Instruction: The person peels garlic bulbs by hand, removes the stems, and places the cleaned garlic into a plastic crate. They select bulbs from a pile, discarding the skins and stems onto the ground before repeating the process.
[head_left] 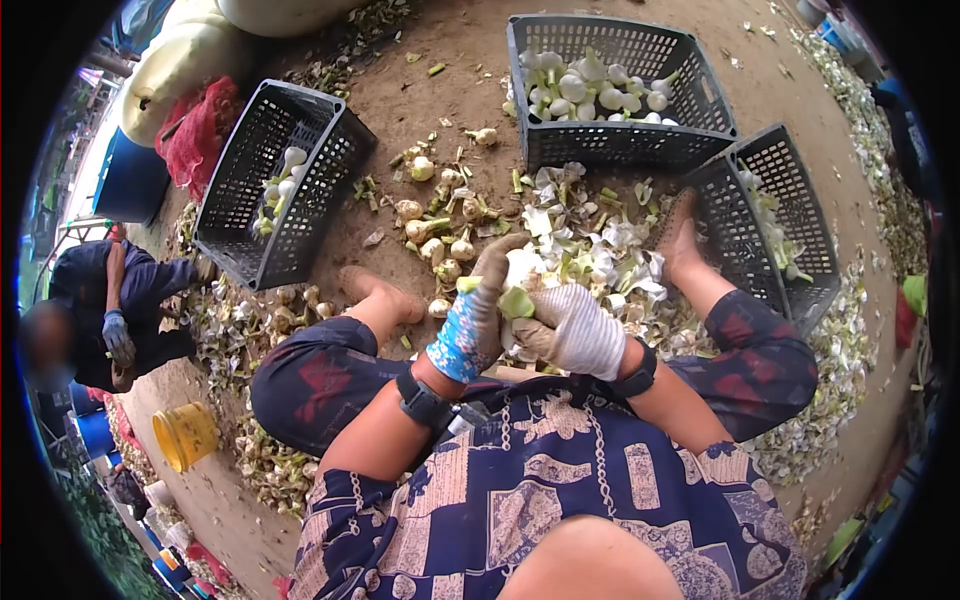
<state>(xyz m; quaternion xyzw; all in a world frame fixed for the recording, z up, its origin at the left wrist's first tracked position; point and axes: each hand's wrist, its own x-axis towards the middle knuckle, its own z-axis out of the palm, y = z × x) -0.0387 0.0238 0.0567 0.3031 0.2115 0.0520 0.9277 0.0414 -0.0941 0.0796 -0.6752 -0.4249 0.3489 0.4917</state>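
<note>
In a blue patterned glove, my left hand (472, 316) is closed around a white bulb (522, 266) with a green stem piece (515, 302). My right hand (572, 328), in a white and brown glove, is closed against the same stem; whether it also holds a tool is hidden. Untrimmed bulbs (432, 250) lie on the dirt ahead and to the left. White and green peelings (600, 255) are heaped beyond my hands, between my bare feet.
Black crates (630, 150) (340, 165) (790, 215) with white bulbs stand ahead, left and right. A co-worker (100, 300) sits at the far left, near a yellow bucket (186, 436). A red net sack (198, 135) lies by the left crate.
</note>
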